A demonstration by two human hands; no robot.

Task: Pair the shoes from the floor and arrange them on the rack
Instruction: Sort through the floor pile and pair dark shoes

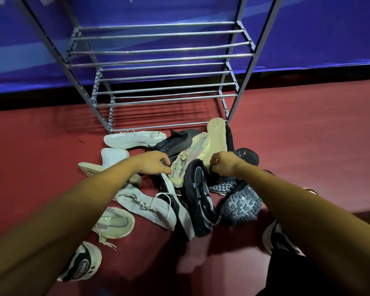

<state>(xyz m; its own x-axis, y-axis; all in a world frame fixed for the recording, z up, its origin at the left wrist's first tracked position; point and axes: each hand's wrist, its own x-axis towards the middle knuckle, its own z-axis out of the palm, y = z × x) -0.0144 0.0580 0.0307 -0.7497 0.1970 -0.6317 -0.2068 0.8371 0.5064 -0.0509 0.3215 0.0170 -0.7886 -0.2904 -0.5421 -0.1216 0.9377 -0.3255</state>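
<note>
Both arms are reaching down into the heap of shoes, and the right hand (pixel 224 164) is pinching the dark rim of the black mesh shoe (pixel 198 189), fingers curled tight on it, with that shoe lying on its side just beneath the grip and running back toward the person. The left hand (pixel 156 163) is coming in with fingers bent downward against the tongue of the pale yellow shoe (pixel 178 169), which is sitting right between the two hands; whether it is actually clasping anything, I cannot tell. Just beyond the right hand a sole-up yellow shoe (pixel 217 137) is showing its tread. Beyond the left hand a white shoe (pixel 135 138) is lying on its side. Nearer the person than the right-hand grip, a black lugged sole (pixel 241 205) is facing up, and below the left forearm a grey knit shoe (pixel 145 206) is sprawling. The rack (pixel 158 60) is standing on the red floor (pixel 308 135) well beyond both hands.
</note>
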